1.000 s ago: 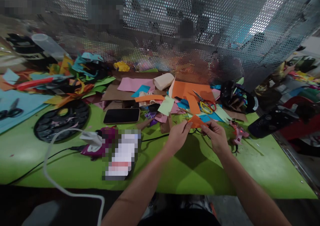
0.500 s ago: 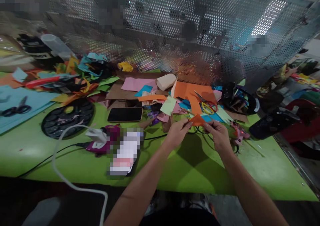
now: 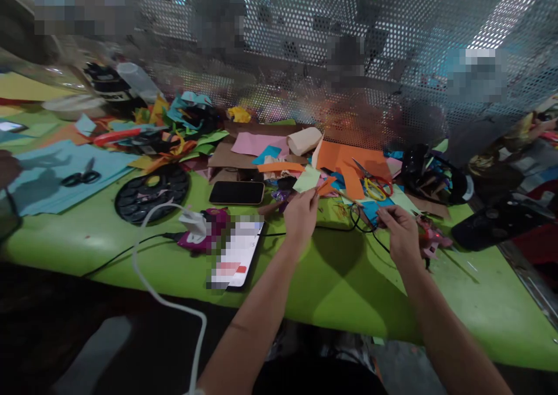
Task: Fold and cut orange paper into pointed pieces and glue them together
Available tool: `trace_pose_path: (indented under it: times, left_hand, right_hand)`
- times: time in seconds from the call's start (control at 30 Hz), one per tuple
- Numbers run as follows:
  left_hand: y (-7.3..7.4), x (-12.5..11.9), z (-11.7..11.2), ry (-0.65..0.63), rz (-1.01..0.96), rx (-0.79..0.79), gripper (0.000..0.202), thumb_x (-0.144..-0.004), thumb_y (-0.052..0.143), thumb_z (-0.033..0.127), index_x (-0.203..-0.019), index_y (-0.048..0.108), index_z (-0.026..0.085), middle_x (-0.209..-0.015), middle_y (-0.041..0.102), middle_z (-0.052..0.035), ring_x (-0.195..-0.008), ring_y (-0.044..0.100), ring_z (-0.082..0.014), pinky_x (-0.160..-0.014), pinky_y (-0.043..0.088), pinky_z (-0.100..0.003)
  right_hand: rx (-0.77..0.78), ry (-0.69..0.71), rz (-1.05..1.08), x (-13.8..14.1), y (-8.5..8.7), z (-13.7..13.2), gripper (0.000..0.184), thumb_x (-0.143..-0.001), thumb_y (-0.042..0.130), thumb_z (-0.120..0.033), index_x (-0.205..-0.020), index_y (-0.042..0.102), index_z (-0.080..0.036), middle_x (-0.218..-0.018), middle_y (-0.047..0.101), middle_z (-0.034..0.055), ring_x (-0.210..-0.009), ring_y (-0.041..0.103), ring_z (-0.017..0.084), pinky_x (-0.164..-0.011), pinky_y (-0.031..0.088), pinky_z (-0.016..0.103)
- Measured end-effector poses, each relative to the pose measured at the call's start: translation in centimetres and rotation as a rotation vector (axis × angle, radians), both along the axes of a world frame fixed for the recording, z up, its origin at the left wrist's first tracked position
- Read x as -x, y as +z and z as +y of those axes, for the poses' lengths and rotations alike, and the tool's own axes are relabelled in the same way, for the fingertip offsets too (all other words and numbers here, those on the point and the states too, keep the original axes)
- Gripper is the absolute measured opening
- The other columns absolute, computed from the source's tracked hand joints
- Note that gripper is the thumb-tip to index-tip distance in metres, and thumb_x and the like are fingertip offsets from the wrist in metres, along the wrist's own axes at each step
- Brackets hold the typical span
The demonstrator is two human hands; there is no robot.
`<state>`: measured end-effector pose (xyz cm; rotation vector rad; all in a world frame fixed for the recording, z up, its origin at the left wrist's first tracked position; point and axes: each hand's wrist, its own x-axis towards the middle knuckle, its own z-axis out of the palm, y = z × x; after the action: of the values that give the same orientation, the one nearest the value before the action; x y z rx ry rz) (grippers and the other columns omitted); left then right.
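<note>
I see the small orange paper scrap [image 3: 326, 185] just above frame centre, lifted off the green bench [image 3: 349, 284]. My left hand [image 3: 300, 213] has its fingers pinched on the scrap's lower end. My right hand [image 3: 403, 235] sits apart to the right, fingers curled close beside a black cable [image 3: 358, 227]; I cannot tell whether they grip it. Yellow-handled scissors [image 3: 375, 187] lie behind on the orange sheets, and a dark phone [image 3: 236, 192] lies to the left.
</note>
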<state>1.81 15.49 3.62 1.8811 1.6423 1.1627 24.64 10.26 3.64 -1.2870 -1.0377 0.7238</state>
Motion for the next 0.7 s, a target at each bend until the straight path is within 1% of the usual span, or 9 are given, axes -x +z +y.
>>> trace_pose_path:
  times: [0.1,0.17,0.23,0.27,0.33,0.4,0.47,0.6,0.7]
  left_hand:
    - [-0.2,-0.5,-0.3,-0.06,0.047,-0.06,0.028,-0.096,0.047,0.023,-0.115,0.068,0.021,-0.097,0.069,-0.0095,-0.092,0.061,-0.0237,-0.079,0.042,-0.029]
    - [-0.4,-1.2,-0.6,-0.143,0.047,-0.085,0.031,-0.097,0.047,0.022,-0.119,0.068,0.02,-0.103,0.07,-0.0108,-0.097,0.061,-0.0243,-0.083,0.042,-0.03]
    - [-0.5,-1.9,-1.0,-0.226,0.018,-0.108,0.031,-0.096,0.049,0.02,-0.121,0.067,0.02,-0.108,0.071,-0.0102,-0.099,0.062,-0.023,-0.083,0.043,-0.029]
    - [-0.6,-2.2,-1.2,-0.267,-0.001,-0.108,0.03,-0.096,0.05,0.02,-0.119,0.069,0.02,-0.107,0.071,-0.0094,-0.096,0.062,-0.0219,-0.081,0.043,-0.028]
    - [-0.6,-2.7,-1.5,-0.343,-0.045,-0.058,0.024,-0.095,0.052,0.022,-0.105,0.073,0.017,-0.094,0.072,-0.0068,-0.085,0.062,-0.0193,-0.074,0.042,-0.026]
    - [-0.5,-2.9,-1.6,-0.409,-0.118,0.041,0.026,-0.095,0.052,0.029,-0.088,0.073,0.015,-0.076,0.067,-0.0026,-0.071,0.058,-0.0163,-0.065,0.039,-0.024]
    - [-0.5,-2.9,-1.6,-0.451,-0.211,0.138,0.033,-0.094,0.052,0.036,-0.077,0.07,0.015,-0.065,0.061,0.0006,-0.062,0.053,-0.014,-0.059,0.036,-0.023]
    - [-0.5,-2.7,-1.3,-0.51,-0.355,0.253,0.037,-0.091,0.053,0.042,-0.069,0.065,0.015,-0.059,0.057,0.002,-0.056,0.047,-0.0117,-0.055,0.033,-0.023]
    - [-0.4,-2.7,-1.2,-0.536,-0.432,0.301,0.037,-0.09,0.052,0.044,-0.069,0.064,0.016,-0.061,0.059,0.0009,-0.055,0.048,-0.0114,-0.055,0.035,-0.023]
  right_hand:
    - [0.023,0.112,-0.052,0.8,-0.3,-0.2,0.024,-0.078,0.074,-0.043,-0.081,0.068,-0.02,-0.069,0.062,-0.0011,-0.064,0.052,0.013,-0.06,0.041,0.026]
    - [0.041,0.176,-0.084,1.3,-0.5,-0.4,0.026,-0.079,0.072,-0.044,-0.09,0.07,-0.021,-0.078,0.065,0.0007,-0.07,0.056,0.014,-0.063,0.044,0.027]
    - [0.044,0.218,-0.1,1.6,-0.7,-0.4,0.031,-0.079,0.071,-0.045,-0.1,0.069,-0.022,-0.089,0.068,0.0029,-0.078,0.059,0.017,-0.068,0.047,0.029]
    - [0.037,0.229,-0.117,1.6,-0.8,-0.4,0.034,-0.08,0.071,-0.045,-0.105,0.068,-0.022,-0.095,0.068,0.0039,-0.08,0.059,0.017,-0.07,0.048,0.03]
    - [0.006,0.219,-0.186,1.6,-0.9,-0.3,0.04,-0.08,0.071,-0.044,-0.114,0.065,-0.024,-0.103,0.067,0.0054,-0.082,0.058,0.018,-0.071,0.048,0.032]
    - [-0.02,0.182,-0.284,1.4,-1.0,-0.2,0.041,-0.081,0.07,-0.043,-0.117,0.064,-0.024,-0.104,0.065,0.0058,-0.08,0.056,0.018,-0.07,0.047,0.032]
    - [-0.027,0.149,-0.356,1.3,-1.0,-0.2,0.037,-0.082,0.07,-0.042,-0.113,0.066,-0.023,-0.099,0.063,0.0054,-0.08,0.055,0.019,-0.068,0.045,0.031]
    - [-0.019,0.119,-0.387,1.3,-0.8,-0.2,0.029,-0.081,0.069,-0.041,-0.102,0.067,-0.021,-0.097,0.061,0.0054,-0.083,0.054,0.02,-0.069,0.044,0.032]
    - [0.009,0.133,-0.313,1.5,-0.7,-0.2,0.029,-0.079,0.07,-0.041,-0.1,0.065,-0.021,-0.096,0.062,0.0048,-0.08,0.054,0.019,-0.07,0.045,0.032]
